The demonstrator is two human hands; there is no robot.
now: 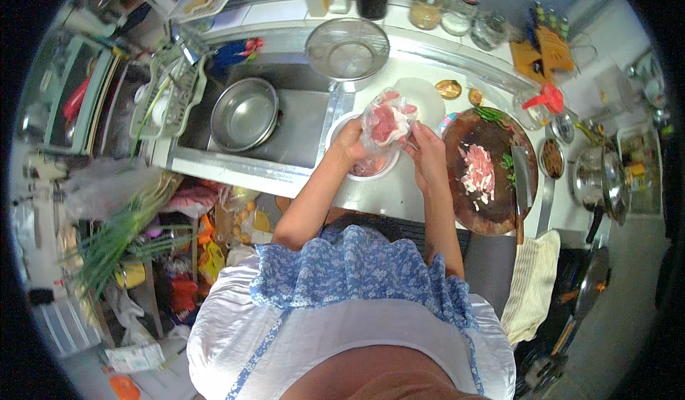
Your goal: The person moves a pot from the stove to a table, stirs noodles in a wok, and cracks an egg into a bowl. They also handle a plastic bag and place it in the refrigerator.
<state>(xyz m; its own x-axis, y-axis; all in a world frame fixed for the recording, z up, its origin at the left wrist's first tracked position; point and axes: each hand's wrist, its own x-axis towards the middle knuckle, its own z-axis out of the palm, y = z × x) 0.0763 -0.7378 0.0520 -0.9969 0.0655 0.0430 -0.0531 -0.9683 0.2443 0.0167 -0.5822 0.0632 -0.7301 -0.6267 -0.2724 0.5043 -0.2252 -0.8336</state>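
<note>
A clear plastic bag holding raw meat [386,124] is between my two hands, above a white-rimmed bowl [393,165] with reddish contents. My left hand [350,139] grips the bag's left side. The fingers of my right hand [425,148] pinch its right edge. To the right, a round wooden chopping board [455,186] carries a heap of sliced raw meat [478,172] and green herbs [509,169]. A cleaver [522,178] lies along the board's right side, its handle towards me. Behind the bag is a pale round lid or plate [425,97].
A steel bowl [244,113] sits in the sink [305,124] at left, near a dish rack [182,100]. A mesh strainer [348,49] stands behind. Lidded jars [426,12] line the back ledge. At right are a small dish [552,158], a steel pot [591,178] and a striped cloth [532,287].
</note>
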